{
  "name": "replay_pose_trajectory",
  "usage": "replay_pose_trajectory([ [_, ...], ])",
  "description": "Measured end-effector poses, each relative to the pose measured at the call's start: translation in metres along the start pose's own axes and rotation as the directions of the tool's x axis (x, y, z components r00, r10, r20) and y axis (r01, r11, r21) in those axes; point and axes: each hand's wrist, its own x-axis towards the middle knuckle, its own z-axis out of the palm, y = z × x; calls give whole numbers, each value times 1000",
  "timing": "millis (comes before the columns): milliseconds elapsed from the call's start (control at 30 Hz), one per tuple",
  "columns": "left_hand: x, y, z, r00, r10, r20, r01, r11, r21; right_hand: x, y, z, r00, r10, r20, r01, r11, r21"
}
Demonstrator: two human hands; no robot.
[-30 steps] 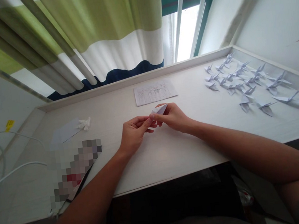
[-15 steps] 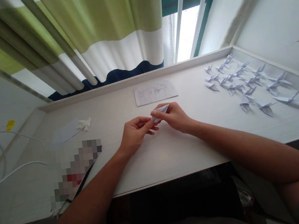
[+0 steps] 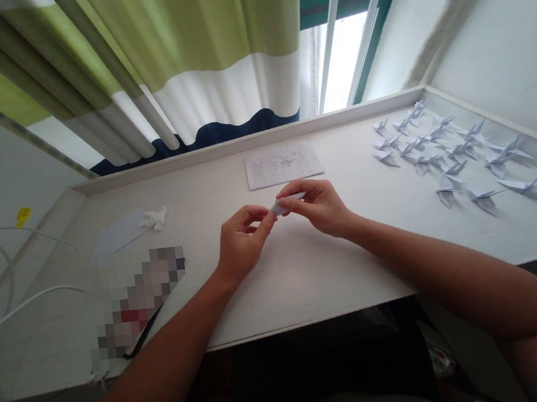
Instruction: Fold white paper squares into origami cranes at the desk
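Observation:
Between my two hands, above the middle of the desk, is a small piece of folded white paper (image 3: 279,207). My left hand (image 3: 243,237) pinches its left end between thumb and fingertips. On the other side, my right hand (image 3: 318,206) grips the paper's upper right part with thumb and index finger. Part of the paper is hidden behind the fingers. Several finished white paper cranes (image 3: 440,144) stand grouped at the right side of the desk.
Behind my hands a printed sheet (image 3: 284,166) lies flat. Left of them are white paper sheets (image 3: 121,232), a crumpled tissue (image 3: 155,219) and a blurred-out flat object (image 3: 142,304). White cables (image 3: 30,303) run at the far left. A low ledge (image 3: 243,141) borders the desk's back.
The folded paper has tilted flatter in my fingers. My left hand's fingers have curled in closer around its end, and the whole view has shifted slightly.

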Motion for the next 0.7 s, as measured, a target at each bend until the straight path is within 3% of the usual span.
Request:
replay_pose_trajectory([
  [167, -2, 1, -1, 996, 76, -37, -74, 995, 73, -4, -1, 0, 996, -54, 77, 60, 995, -82],
  [467, 0, 1, -3, 954, 299, -38, -291, 947, 136, -1, 9, -2, 954, -292, 73, 301, 936, -184],
  [700, 1, -5, -2, 964, 266, -23, -260, 956, 138, -1, 8, -4, 975, -188, 119, 212, 948, -236],
])
